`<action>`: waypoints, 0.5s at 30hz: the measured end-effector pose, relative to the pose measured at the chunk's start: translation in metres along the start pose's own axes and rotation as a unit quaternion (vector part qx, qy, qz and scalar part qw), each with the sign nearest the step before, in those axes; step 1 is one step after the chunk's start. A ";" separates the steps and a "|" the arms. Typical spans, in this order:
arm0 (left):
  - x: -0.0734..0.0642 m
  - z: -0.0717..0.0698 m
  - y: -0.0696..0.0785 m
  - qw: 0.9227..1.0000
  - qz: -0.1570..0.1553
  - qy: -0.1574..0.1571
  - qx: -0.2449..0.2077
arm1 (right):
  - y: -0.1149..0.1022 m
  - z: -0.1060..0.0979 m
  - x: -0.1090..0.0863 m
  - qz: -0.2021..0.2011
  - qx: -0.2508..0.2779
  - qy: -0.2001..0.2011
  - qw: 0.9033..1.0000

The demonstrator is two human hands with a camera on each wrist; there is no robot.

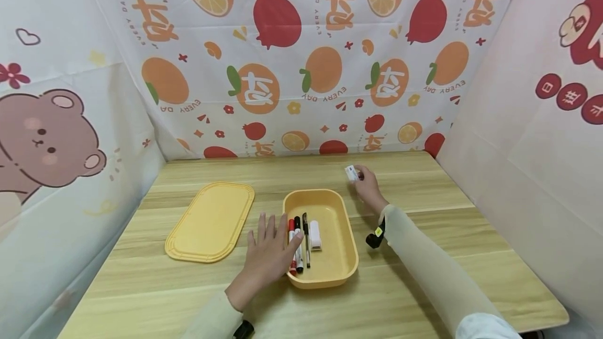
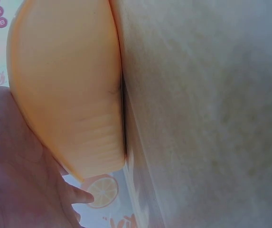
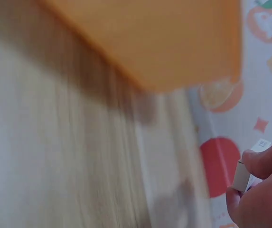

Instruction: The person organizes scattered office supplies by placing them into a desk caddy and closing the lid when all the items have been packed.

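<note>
A yellow plastic box [image 1: 335,252] stands on the table. Inside, along its left side, lie a red marker [image 1: 292,255], a black marker [image 1: 299,255], a black pen [image 1: 308,245] and a small white stapler [image 1: 315,235]. My left hand [image 1: 269,256] rests at the box's left rim, fingers straight and spread; in the left wrist view, the hand [image 2: 22,166] lies along the box's outer wall [image 2: 69,95]. Beyond the box's far right corner, my right hand [image 1: 369,191] pinches a small white printed carton [image 1: 351,172] between thumb and fingers, also visible as a carton [image 3: 242,176] in the right wrist view.
A flat yellow lid [image 1: 212,221] lies on the wooden table [image 1: 400,286] left of the box. A fruit-patterned cloth [image 1: 292,77] hangs behind the table, with pale printed cloths on both sides.
</note>
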State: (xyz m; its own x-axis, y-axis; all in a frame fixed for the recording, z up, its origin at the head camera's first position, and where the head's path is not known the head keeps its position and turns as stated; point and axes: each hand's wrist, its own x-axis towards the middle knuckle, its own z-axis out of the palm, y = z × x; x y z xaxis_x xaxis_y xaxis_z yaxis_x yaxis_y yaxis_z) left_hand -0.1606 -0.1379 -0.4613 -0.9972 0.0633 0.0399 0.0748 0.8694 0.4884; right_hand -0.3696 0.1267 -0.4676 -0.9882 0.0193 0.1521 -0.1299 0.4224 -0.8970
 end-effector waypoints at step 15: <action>0.003 0.001 0.001 1.000 0.002 -0.004 0.001 | -0.052 -0.012 -0.095 0.093 0.222 -0.132 0.962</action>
State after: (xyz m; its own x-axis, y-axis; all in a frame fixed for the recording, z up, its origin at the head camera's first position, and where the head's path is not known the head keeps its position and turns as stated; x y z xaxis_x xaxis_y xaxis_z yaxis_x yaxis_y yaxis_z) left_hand -0.1635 -0.1359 -0.4614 -0.9968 0.0714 0.0348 0.0793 0.8697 0.4872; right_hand -0.2681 0.1141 -0.4308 -0.9764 -0.1981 -0.0865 0.0873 0.0047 -0.9962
